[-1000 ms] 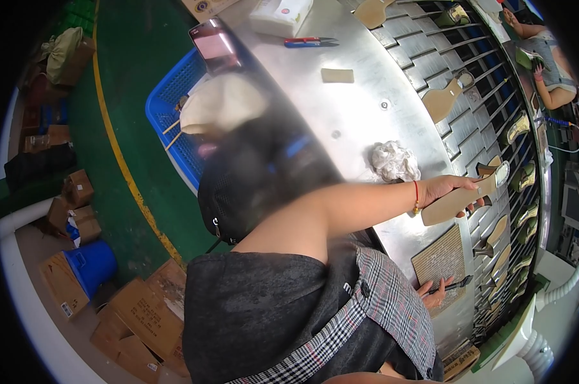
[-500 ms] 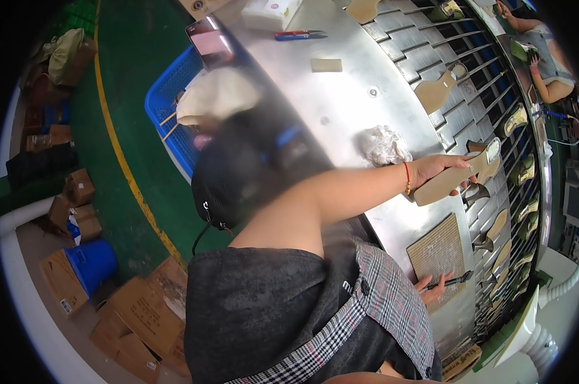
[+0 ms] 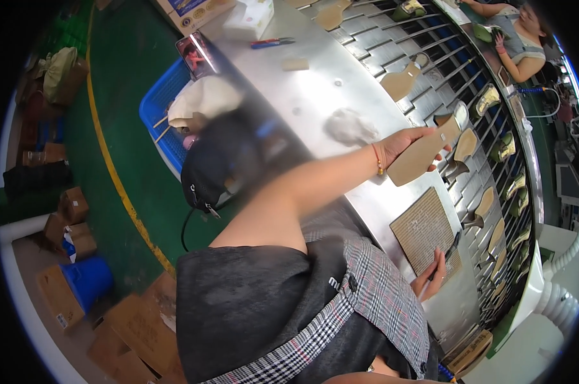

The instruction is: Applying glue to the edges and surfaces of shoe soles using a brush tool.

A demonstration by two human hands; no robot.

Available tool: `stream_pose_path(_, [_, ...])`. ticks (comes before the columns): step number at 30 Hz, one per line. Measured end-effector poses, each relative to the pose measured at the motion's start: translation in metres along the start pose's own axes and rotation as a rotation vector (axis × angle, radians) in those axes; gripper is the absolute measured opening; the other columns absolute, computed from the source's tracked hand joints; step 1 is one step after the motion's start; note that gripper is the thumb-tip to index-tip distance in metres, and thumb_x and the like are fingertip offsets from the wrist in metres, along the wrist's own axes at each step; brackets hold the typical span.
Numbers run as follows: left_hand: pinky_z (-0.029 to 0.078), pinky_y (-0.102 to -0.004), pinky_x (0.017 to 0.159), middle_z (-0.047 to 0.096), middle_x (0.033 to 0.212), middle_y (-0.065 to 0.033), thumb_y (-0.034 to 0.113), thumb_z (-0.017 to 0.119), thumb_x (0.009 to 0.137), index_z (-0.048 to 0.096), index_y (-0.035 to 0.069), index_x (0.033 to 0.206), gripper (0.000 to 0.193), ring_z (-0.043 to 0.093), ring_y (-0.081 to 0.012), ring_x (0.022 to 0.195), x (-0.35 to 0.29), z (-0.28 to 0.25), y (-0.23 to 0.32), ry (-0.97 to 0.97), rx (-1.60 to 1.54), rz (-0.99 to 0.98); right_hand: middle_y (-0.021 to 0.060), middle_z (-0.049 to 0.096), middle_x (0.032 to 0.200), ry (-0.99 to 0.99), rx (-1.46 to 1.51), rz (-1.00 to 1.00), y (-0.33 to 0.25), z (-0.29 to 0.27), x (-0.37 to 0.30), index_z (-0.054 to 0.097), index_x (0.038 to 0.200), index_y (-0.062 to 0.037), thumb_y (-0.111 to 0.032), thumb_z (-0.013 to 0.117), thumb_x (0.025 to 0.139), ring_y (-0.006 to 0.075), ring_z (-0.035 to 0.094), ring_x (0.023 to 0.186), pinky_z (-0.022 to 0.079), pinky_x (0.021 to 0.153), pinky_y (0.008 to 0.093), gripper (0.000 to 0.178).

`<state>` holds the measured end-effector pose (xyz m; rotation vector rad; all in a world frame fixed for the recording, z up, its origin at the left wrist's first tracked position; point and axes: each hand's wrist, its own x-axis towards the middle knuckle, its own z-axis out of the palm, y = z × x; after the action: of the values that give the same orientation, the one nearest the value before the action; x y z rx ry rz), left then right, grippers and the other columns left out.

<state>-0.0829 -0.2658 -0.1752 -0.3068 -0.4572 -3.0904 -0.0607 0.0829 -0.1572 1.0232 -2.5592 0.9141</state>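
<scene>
My left hand (image 3: 408, 142), with a red bracelet at the wrist, is closed around a tan shoe insole (image 3: 412, 161). The insole's wide end points back toward me, and its pale narrow end sticks out beyond my fingers. Lower right, my right hand (image 3: 430, 278) is closed on a thin dark-handled brush (image 3: 456, 241), whose far end lies at the right edge of a ribbed tan pad (image 3: 423, 224). The pad rests flat on the metal table, close to that hand. A crumpled white cloth (image 3: 351, 127) lies just left of the held insole.
Beyond the metal table (image 3: 309, 93), a slatted conveyor (image 3: 433, 118) carries insoles, dark heel pieces and green-and-gold shoe parts. Red-and-blue snips (image 3: 271, 43) and a tissue pack (image 3: 249, 19) lie farther up. A blue basket (image 3: 156, 102) stands left. Another person (image 3: 517, 38) works across the conveyor.
The view has shifted a little. My right hand has turned the brush from lying sideways over the pad's near end to pointing up along its right edge. My left hand still holds the insole.
</scene>
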Motion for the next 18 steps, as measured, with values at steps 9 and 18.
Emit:
stream_pose_path(9, [0.056, -0.0439, 0.085, 0.058, 0.127, -0.0068, 0.038, 0.036, 0.105, 0.047, 0.009, 0.137, 0.044, 0.062, -0.018, 0.096, -0.029, 0.081, -0.037, 0.072, -0.115, 0.116, 0.0151, 0.069, 0.103, 0.083, 0.874, 0.707, 0.02, -0.011, 0.009, 0.057, 0.128, 0.0052, -0.017, 0.052, 0.101, 0.0185, 0.064, 0.089, 0.051, 0.085, 0.0302, 0.035])
stream_pose_path(18, [0.056, -0.0385, 0.086, 0.05, 0.139, -0.01, 0.029, 0.033, 0.105, 0.034, 0.0, 0.146, 0.051, 0.062, -0.0211, 0.102, -0.059, 0.116, -0.07, 0.031, 0.052, 0.107, 0.0187, 0.07, 0.1, -0.117, 1.702, 0.465, -0.058, -0.074, 0.067, 0.056, 0.125, 0.0084, -0.02, 0.05, 0.1, 0.0215, 0.069, 0.087, 0.055, 0.078, 0.0304, 0.038])
